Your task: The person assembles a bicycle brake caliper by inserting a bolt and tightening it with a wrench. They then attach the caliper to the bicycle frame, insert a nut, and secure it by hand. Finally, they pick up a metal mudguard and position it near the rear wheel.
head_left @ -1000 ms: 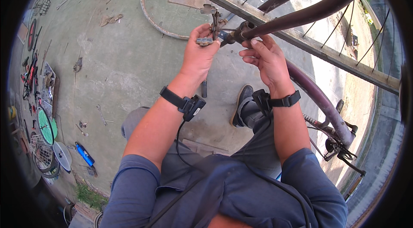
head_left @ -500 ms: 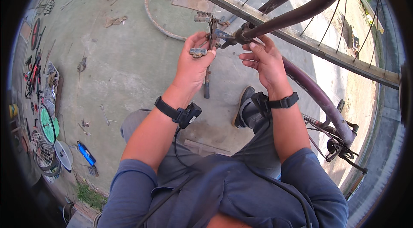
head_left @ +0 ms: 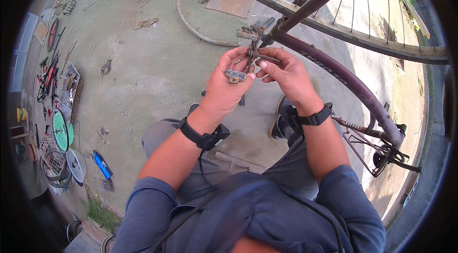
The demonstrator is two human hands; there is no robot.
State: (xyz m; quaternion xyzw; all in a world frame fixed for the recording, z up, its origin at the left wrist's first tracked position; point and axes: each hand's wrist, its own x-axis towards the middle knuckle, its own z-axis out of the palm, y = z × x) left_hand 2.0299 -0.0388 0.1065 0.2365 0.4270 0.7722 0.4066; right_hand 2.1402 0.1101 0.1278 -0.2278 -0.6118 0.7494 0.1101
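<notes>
Far left of us: green-faced bicycle wheel [head_left: 60, 129] by a heap of bike parts [head_left: 49, 77], then blue cylinder [head_left: 102, 165] and wrench [head_left: 127, 121], lying loose on the concrete floor [head_left: 167, 76], which is grey-green and stained. Bare curved rim [head_left: 213, 41] lies on it beyond our hands.

Left hand [head_left: 222, 86]: closed, thumb and fingers gripping the caliper brake [head_left: 251, 55]. Brake is up between our two hands; long axis runs away from us, near end tipped slightly left. Near pad block [head_left: 235, 76] is by our left thumb, far pad block [head_left: 246, 32] past the fingers. Left is the nearer hand.

Right hand [head_left: 288, 74]: half-curled, fingertips at the brake's right side around mid-length; can't tell if they pinch it.

Purple frame tube [head_left: 343, 79] starts just right of the brake; can't tell if they're joined. Spoked wheel [head_left: 355, 39] fills upper right, crankset [head_left: 380, 160] far right against sunlit ground.
</notes>
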